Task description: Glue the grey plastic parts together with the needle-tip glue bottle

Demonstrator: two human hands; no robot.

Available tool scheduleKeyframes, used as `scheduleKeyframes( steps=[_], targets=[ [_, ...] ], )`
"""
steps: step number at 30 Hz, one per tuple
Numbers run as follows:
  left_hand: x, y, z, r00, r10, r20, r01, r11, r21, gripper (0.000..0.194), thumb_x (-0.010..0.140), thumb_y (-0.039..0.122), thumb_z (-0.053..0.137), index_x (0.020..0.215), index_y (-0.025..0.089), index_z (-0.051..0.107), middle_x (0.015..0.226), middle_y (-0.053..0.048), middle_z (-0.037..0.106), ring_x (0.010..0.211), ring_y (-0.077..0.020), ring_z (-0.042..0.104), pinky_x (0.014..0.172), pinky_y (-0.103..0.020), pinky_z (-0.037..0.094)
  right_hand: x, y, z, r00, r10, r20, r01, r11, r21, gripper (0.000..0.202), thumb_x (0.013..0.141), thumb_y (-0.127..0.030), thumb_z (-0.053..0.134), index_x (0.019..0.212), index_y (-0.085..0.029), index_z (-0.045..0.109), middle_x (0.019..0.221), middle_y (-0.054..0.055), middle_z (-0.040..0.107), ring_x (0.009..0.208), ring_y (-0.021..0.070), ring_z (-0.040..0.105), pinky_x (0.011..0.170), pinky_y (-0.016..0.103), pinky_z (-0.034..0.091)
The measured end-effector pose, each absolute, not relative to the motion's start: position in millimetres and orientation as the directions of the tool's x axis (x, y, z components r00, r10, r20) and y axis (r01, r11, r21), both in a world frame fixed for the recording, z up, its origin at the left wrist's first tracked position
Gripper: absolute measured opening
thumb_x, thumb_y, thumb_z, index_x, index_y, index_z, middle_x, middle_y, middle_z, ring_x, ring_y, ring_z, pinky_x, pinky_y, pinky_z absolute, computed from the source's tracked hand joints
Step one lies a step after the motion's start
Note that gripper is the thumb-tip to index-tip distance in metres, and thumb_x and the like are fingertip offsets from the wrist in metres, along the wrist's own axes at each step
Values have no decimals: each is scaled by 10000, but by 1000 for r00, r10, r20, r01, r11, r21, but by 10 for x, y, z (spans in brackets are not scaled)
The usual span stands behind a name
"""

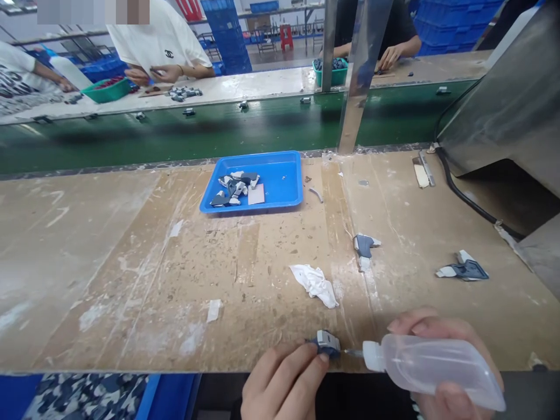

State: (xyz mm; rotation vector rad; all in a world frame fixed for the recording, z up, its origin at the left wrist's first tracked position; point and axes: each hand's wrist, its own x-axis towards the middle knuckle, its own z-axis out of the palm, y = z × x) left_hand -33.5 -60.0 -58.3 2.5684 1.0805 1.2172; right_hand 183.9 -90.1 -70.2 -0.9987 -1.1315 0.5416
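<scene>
Near the table's front edge my left hand has its fingers closed on a small dark blue and white plastic part. On the right, my right hand grips a translucent squeeze bottle, lying sideways with its white cap and thin needle tip pointing left. The tip is beside the part's right side; whether they touch is hard to tell. A crumpled white tissue lies just beyond. Two larger blue and white parts rest to the right, one nearer the middle, the other farther right.
A blue tray holds several parts. Behind runs a green conveyor with small parts; people work across it. A metal post and a metal housing with a cable stand right. A bin of parts sits below left.
</scene>
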Motion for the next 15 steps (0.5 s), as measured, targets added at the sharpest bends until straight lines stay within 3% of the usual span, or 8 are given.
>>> scheduleKeyframes(
  steps=[7,15],
  targets=[
    [-313,-650,-636,378,626,682,577,-735,356,126,912,50,699,910,159,762,813,-52,812,830,-185,787,700,-251,656,1709,-841,-576,384,781,493,183,459,-869,324,923,-533,680,1030,-228,654,759,72,612,679,253,648,472,355,557],
    [-277,-671,-663,339,634,695,593,-717,366,118,915,79,715,870,174,769,806,-31,815,822,-172,792,715,-235,663,1840,-956,-719,277,839,468,137,448,-884,291,939,-427,674,1129,-207,698,853,114,684,789,300,696,549,405,593]
  ],
)
